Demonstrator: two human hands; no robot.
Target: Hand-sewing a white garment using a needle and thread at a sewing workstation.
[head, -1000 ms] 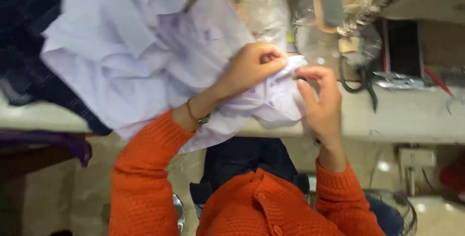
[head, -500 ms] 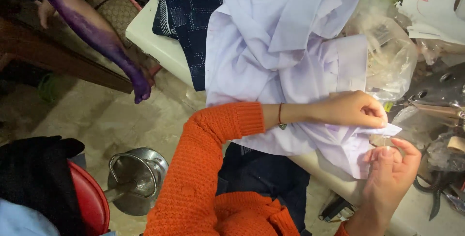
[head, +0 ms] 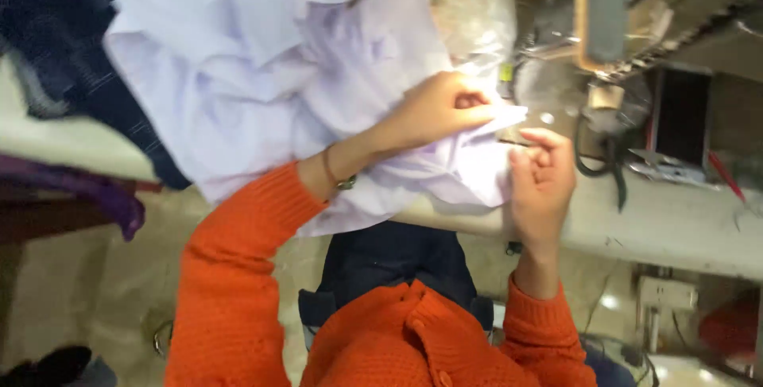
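Head view: the left hand (head: 437,109) pinches an edge of the pale lilac garment (head: 262,77) on the sewing table (head: 675,220). The right hand (head: 542,180), fingers curled, grips the fabric beside it — positioned, apparently unstitched.

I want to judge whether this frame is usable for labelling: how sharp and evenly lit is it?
Head view: soft all over with motion blur; the left hand and right hand on the pale lilac cloth are readable but fuzzy-edged. The cloth is bright, nearly washed out. The machine parts at top right smear into streaks. The floor is dim, with small glare spots lower right.
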